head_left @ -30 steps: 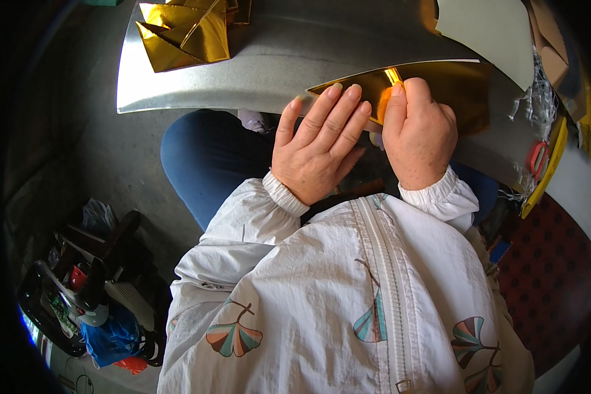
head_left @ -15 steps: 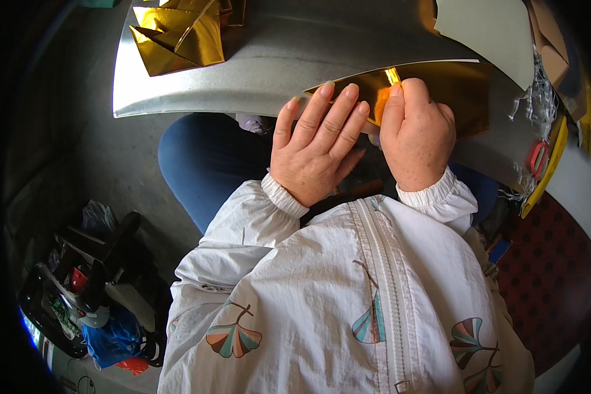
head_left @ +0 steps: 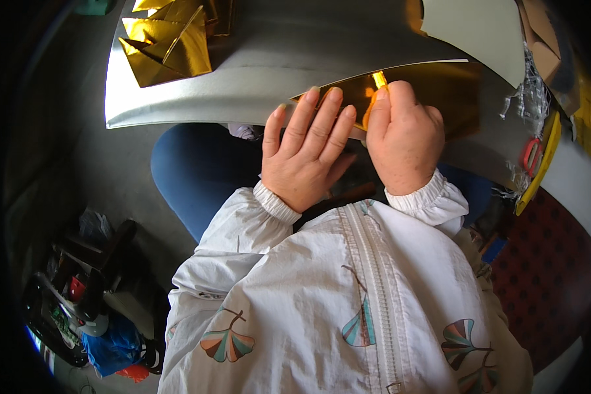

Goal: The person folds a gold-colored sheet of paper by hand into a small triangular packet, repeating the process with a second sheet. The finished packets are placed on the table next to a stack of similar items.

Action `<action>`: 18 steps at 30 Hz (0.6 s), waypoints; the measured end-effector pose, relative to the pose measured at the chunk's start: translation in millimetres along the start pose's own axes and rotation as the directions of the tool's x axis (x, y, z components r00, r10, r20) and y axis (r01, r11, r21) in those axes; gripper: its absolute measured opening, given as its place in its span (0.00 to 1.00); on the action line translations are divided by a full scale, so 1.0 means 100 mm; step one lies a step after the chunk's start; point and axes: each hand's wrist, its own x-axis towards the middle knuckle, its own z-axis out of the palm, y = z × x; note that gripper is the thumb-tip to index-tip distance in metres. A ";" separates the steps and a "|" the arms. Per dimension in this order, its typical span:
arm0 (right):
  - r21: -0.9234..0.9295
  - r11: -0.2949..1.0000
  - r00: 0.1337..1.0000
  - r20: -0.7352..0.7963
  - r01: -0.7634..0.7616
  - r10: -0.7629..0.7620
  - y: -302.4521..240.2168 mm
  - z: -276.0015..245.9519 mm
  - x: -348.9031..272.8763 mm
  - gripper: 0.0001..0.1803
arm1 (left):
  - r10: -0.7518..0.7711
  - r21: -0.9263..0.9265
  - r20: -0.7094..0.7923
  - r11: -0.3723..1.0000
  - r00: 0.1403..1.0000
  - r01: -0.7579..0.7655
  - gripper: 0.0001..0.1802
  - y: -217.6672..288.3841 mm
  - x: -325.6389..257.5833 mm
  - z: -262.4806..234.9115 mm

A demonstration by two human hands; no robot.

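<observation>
A shiny gold sheet [head_left: 456, 88] lies along the near edge of the grey metal table, its far edge showing white. My left hand [head_left: 302, 148] rests its spread fingertips on the sheet's left part, palm down. To its right, my right hand [head_left: 405, 128] is closed in a fist against the sheet, thumb along the index finger. A bright yellow strip shows just beyond the thumb; I cannot tell whether it is a held thing or a gleam on the gold. What lies inside the fist is hidden. Several folded gold pieces [head_left: 170, 49] are stacked at the far left.
On the right lie a white sheet [head_left: 479, 33], a bundle of clear plastic strips [head_left: 533, 92], a red-handled tool [head_left: 531, 156] and a long yellow strip [head_left: 538, 171]. Brown cardboard [head_left: 541, 46] is at the far right. Bags, one blue [head_left: 113, 345], fill a dark holder at lower left.
The whole view has shifted slightly, moving the table and both hands a little left in the picture. Both hands keep nearly the same pose on the gold sheet.
</observation>
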 end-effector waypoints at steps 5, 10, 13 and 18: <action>0.008 0.999 0.999 0.018 -0.033 0.033 -0.02 -0.01 0.00 0.08 | -0.010 0.013 -0.017 1.000 1.000 0.010 0.37 0.01 0.00 0.03; 0.018 0.997 0.996 0.046 -0.075 0.075 -0.02 -0.03 0.02 0.10 | -0.017 0.015 -0.002 1.000 1.000 0.017 0.38 0.01 -0.02 0.03; 0.013 0.995 0.994 0.057 -0.097 0.096 -0.03 -0.04 0.02 0.11 | -0.021 0.008 -0.002 1.000 1.000 0.021 0.38 0.02 -0.02 0.03; 0.031 0.993 0.993 0.048 -0.114 0.112 -0.03 -0.04 0.03 0.11 | -0.028 0.012 -0.017 1.000 0.999 0.028 0.38 0.03 -0.02 0.04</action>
